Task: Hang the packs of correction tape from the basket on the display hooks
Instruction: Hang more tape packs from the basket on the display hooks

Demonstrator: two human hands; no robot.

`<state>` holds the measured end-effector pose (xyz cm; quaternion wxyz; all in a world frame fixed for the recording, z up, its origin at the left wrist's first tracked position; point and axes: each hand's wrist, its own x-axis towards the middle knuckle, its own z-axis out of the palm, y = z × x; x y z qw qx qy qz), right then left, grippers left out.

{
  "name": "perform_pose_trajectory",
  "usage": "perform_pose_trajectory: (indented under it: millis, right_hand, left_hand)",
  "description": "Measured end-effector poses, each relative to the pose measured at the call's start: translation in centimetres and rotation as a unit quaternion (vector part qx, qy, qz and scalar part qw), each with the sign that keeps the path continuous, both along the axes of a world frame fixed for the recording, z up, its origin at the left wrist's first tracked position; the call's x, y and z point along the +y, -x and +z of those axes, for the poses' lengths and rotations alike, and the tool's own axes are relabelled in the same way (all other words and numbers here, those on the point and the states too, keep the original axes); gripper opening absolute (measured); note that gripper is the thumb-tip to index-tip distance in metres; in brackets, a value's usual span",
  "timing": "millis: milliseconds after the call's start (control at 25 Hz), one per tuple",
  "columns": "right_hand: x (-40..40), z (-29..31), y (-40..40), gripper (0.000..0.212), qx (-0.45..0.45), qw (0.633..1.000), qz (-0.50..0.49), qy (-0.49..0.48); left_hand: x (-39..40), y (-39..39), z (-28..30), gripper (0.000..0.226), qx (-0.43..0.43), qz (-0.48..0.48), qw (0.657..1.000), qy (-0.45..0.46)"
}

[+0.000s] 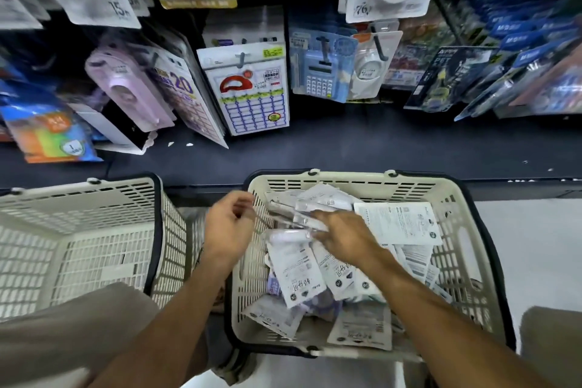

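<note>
Stationery racks loom behind the basket (362,181), where loose packs of correction tape (293,264) lie heaped. Inside it, the right hand (341,231) pinches several packs; beside its rim, the left hand (228,227) hovers, fingers loosely curled. Squaring hang-holes first should ease hooking.

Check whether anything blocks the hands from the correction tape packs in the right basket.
Nothing visible does. The cream plastic basket is open-topped, the right hand already rests on the white correction tape packs, and the left hand hovers over its left rim.
</note>
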<state>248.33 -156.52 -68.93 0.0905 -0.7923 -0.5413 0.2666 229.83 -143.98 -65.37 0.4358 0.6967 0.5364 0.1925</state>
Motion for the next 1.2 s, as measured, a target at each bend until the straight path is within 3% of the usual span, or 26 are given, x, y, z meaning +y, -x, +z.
perform_pose_trajectory:
  millis: [80, 160, 200, 280, 360, 440, 560, 680, 760, 960, 1000, 1080, 1200]
  right_hand:
    - [-1.1, 2.3, -3.3, 0.035, 0.217, 0.967, -0.131, -0.020]
    - [-2.8, 4.6, -5.5, 0.034, 0.406, 0.879, -0.241, -0.057]
    - [-3.5, 5.7, -6.3, 0.040, 0.464, 0.840, -0.270, -0.076]
    - [-4.4, 7.7, -7.1, 0.055, 0.552, 0.772, -0.296, -0.108]
    - [-4.7, 10.1, -7.3, 0.062, 0.596, 0.736, -0.289, -0.140]
    - [-4.5, 13.2, -7.0, 0.068, 0.587, 0.748, -0.257, -0.174]
    - [-3.7, 18.4, -7.0, 0.066, 0.510, 0.799, -0.217, -0.234]
    - [-3.9, 24.0, -8.4, 0.046, 0.486, 0.821, -0.161, -0.252]
    - [-5.0, 27.0, -10.1, 0.034, 0.512, 0.814, -0.134, -0.240]
    - [-8.4, 32.4, -14.8, 0.051, 0.478, 0.813, -0.150, -0.297]
    - [-9.0, 33.0, -15.6, 0.053, 0.458, 0.814, -0.172, -0.313]
    - [-9.7, 33.2, -17.0, 0.053, 0.398, 0.823, -0.216, -0.343]
    - [-8.5, 32.5, -18.1, 0.046, 0.360, 0.803, -0.292, -0.375]
  left_hand:
    - [0.3, -0.1, 0.4, 0.029, -0.065, 0.046, 0.996, 0.029]
    - [-0.2, -0.2, 0.6, 0.021, -0.091, 0.026, 0.993, 0.070]
    - [-0.6, -0.5, 0.9, 0.021, -0.108, -0.003, 0.988, 0.110]
    - [-1.5, -1.7, 2.2, 0.049, -0.158, -0.087, 0.961, 0.210]
    - [-2.4, -3.9, 4.6, 0.073, -0.235, -0.139, 0.919, 0.286]
    - [-3.0, -6.1, 7.4, 0.081, -0.314, -0.133, 0.888, 0.308]
    - [-3.0, -8.4, 11.9, 0.063, -0.372, -0.091, 0.882, 0.276]
    - [-3.3, -9.7, 15.6, 0.057, -0.430, -0.083, 0.858, 0.269]
    - [-3.9, -10.6, 17.7, 0.055, -0.461, -0.095, 0.842, 0.264]
    - [-4.2, -11.8, 21.8, 0.107, -0.539, -0.070, 0.794, 0.274]
    - [-4.0, -11.9, 22.5, 0.105, -0.551, -0.061, 0.785, 0.276]
    - [-3.6, -12.5, 23.7, 0.080, -0.553, -0.054, 0.789, 0.261]
    - [-2.7, -13.6, 25.7, 0.053, -0.515, -0.071, 0.826, 0.217]
